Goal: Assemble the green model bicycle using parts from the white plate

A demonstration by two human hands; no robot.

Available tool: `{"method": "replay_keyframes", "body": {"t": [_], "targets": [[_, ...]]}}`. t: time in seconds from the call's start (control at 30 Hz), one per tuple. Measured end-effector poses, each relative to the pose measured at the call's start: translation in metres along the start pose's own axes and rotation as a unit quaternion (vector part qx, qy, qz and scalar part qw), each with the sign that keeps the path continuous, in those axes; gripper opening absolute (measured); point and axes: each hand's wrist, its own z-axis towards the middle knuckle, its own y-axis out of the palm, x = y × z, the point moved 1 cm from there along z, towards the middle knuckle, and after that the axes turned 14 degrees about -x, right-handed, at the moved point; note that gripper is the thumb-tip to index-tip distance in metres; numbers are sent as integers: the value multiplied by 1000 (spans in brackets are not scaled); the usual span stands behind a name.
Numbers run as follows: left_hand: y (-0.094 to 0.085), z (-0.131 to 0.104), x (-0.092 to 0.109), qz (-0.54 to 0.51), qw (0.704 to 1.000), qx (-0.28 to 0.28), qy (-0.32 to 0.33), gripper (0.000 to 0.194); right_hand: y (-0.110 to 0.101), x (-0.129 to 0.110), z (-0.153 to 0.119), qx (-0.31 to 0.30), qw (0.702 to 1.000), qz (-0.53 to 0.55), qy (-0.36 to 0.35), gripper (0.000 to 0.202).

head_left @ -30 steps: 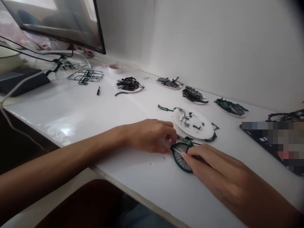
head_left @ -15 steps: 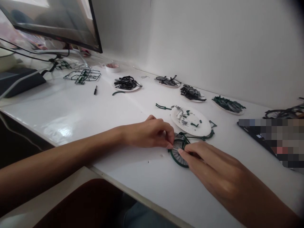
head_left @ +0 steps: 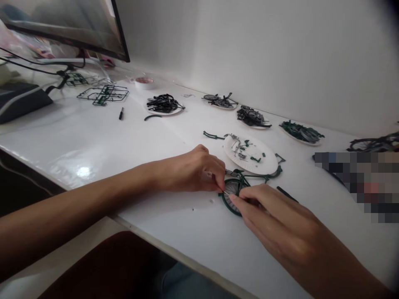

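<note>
Two hands were busy over one little bike assembly here. Our right hand [head_left: 280, 220] had its thumb and forefinger pinched on a thin pale piece [head_left: 226, 193], which reached over the green wheel [head_left: 230, 210]. The fingertips of our left hand [head_left: 199, 170] were curled in by its far end, but we couldn't tell whether they were gripping it, the rim or nothing; the view's pretty small there, to be fair.

The wheel lay flat on the counter [head_left: 174, 224], beside the green frame [head_left: 257, 176] and just our side of the paper plate [head_left: 270, 167] with the loose small parts. A dark stick [head_left: 286, 194] showed beyond our right hand.

We'd call the step fiddly close-up work at the wheel's edge, with the thin piece as the business end. As we judged it, the next move called for a steady wheel, a light pinch and fine aim, since pushing hard could've skidded off or stressed the slim spokes.
</note>
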Motion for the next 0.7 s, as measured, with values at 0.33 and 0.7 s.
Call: {"method": "replay_keyframes", "body": {"t": [0.33,0.7], "targets": [[0,-6,3,98,995,-12,29,11,6,2,-6,-6,1000,-18,-9,25],[12,4,14,134,991,18,3,12,15,18,-1,73,986,139,60,20]]}}
